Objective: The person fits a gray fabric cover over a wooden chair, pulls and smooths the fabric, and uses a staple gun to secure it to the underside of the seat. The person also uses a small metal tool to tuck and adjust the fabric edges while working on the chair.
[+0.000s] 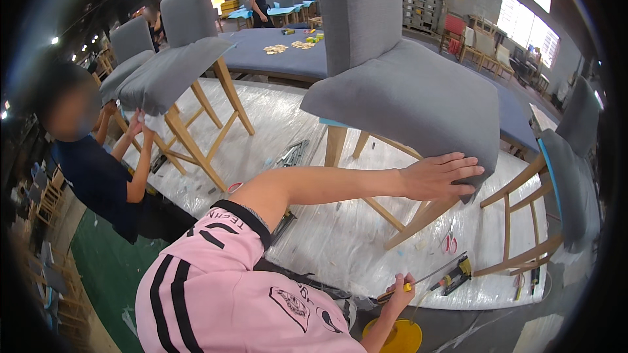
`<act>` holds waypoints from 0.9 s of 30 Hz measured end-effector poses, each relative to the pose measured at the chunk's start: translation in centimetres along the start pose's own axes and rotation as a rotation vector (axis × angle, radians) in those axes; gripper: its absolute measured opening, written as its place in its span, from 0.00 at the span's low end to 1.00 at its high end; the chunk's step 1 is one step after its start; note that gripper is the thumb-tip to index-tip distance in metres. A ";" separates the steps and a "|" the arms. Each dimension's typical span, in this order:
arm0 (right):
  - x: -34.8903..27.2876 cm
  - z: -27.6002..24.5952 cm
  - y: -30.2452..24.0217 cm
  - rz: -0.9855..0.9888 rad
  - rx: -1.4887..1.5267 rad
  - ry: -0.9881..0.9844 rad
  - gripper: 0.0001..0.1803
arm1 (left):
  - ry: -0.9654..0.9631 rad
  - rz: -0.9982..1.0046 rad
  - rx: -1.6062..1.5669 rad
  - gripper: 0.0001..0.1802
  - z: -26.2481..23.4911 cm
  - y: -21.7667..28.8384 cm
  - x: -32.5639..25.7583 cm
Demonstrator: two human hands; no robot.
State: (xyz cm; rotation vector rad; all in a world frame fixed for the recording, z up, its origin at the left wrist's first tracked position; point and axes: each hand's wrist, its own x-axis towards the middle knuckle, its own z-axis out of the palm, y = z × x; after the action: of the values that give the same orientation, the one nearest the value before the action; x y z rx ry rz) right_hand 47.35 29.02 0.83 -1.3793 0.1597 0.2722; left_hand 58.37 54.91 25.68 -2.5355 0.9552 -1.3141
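Observation:
My left hand lies flat with fingers stretched out on the front corner of a grey upholstered chair seat. This chair has wooden legs and stands on a table wrapped in clear plastic film. Lower down, my right hand is closed round the yellow and dark handle of a screwdriver, its long thin shaft pointing up to the right. Just beyond the shaft rests a black and yellow tool, perhaps a staple gun. Red-handled scissors lie near the chair leg.
On the left, a co-worker handles the underside of another grey chair. A further grey chair stands at the right. Behind is a blue-grey padded surface with small pieces on it. A yellow round object sits below my right hand.

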 end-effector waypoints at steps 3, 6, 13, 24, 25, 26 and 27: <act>-0.7 -0.3 0.7 0.040 0.064 0.046 0.22 | 0.051 -0.009 -0.200 0.16 -0.2 0.4 0.7; -0.9 0.0 0.0 0.089 0.116 0.088 0.23 | 0.134 0.089 -0.137 0.15 0.4 -0.9 0.9; -0.3 2.5 -4.4 -0.078 0.325 0.018 0.12 | 0.029 -0.036 -0.107 0.22 -0.8 -0.1 0.9; 0.9 5.3 -8.8 -0.251 0.337 -0.011 0.12 | 0.219 -0.074 -0.156 0.08 -1.2 1.1 1.7; 1.0 5.7 -10.2 -0.287 0.280 -0.030 0.13 | 0.185 -0.105 -0.163 0.07 -1.4 1.3 1.5; 1.2 6.3 -11.1 -0.307 0.283 -0.029 0.13 | 0.145 -0.136 -0.163 0.07 -2.0 1.3 1.2; 1.6 6.8 -11.8 -0.326 0.287 -0.018 0.14 | 0.105 -0.162 -0.171 0.06 -2.3 1.3 1.2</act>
State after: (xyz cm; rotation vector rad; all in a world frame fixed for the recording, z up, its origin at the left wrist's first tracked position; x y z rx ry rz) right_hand 51.94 33.88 12.75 -1.0969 -0.0419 -0.0123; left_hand 56.51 53.55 27.37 -2.7480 0.9350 -1.4826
